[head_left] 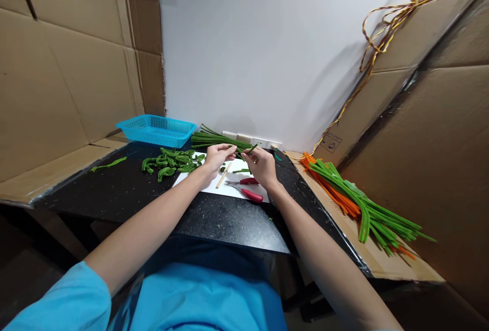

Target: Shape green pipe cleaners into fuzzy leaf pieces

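Both hands are held close together over a white sheet (206,187) on the black table. In my right hand (263,166) a short dark green pipe cleaner (252,148) is pinched, its end sticking up past the fingers. My left hand (217,160) has its fingertips pressed together just to the left; what they hold is too small to make out. Under the hands lie a thin wooden stick (223,176), red-handled pliers (250,193) with their handles spread, and a short green piece (240,170). Beside my left hand is a pile of looped green pipe cleaners (168,162).
Behind the hands lies a bundle of long dark green pipe cleaners (208,139). A blue basket (156,137) stands at the back left. Light green stems (364,209) and orange stems (346,203) rest on cardboard at right. A coiled yellow-brown cord (393,20) hangs above.
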`<state>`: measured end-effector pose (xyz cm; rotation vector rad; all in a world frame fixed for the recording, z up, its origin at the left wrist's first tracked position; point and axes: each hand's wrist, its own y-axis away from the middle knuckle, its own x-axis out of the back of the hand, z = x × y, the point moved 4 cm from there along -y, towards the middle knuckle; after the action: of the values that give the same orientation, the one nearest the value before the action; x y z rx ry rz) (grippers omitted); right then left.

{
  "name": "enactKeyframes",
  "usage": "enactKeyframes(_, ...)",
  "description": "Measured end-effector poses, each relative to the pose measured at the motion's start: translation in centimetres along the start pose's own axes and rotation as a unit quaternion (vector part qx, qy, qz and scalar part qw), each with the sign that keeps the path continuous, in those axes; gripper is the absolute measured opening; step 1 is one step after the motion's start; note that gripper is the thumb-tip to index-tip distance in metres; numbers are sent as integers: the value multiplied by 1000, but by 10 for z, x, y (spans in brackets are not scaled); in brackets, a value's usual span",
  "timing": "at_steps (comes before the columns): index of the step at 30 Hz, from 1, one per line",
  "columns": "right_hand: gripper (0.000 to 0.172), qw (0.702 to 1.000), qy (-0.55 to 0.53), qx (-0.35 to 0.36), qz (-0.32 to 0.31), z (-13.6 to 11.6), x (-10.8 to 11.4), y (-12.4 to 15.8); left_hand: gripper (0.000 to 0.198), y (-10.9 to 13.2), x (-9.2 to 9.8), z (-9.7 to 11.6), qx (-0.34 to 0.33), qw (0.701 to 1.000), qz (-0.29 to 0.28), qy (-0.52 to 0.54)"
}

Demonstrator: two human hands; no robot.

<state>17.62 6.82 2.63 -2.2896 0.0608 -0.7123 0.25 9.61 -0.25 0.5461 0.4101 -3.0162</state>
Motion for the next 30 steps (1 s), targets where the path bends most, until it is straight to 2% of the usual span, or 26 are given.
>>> enactKeyframes(4,20,1000,-23,-12,-6,1,-3,-3,25,1,-1,3,-29,999,-10,-14)
enactKeyframes(7,30,995,-78,-48,-36,5,-7,-5,22,1,-3,7,-60,998,-18,-26)
enactKeyframes(12,52,964,-196,-123,-130,10,-12,-7,18,1,-7,16,-98,993,-40,-42)
enactKeyframes(16,57,945,-239,-156,-158,11,-10,-7,19,0,-8,14,-99,993,-43,-52)
enactKeyframes(22,48,960,-209,-154,-106,15,-6,-6,20,-3,-1,1,-68,996,-12,-64)
enactKeyframes(27,32,988,-103,-106,-36,18,0,-8,18,-3,2,-5,-42,996,-18,-81)
enactKeyframes(30,29,996,-46,-80,-9,19,2,-9,16,-1,1,-8,-32,994,-29,-96)
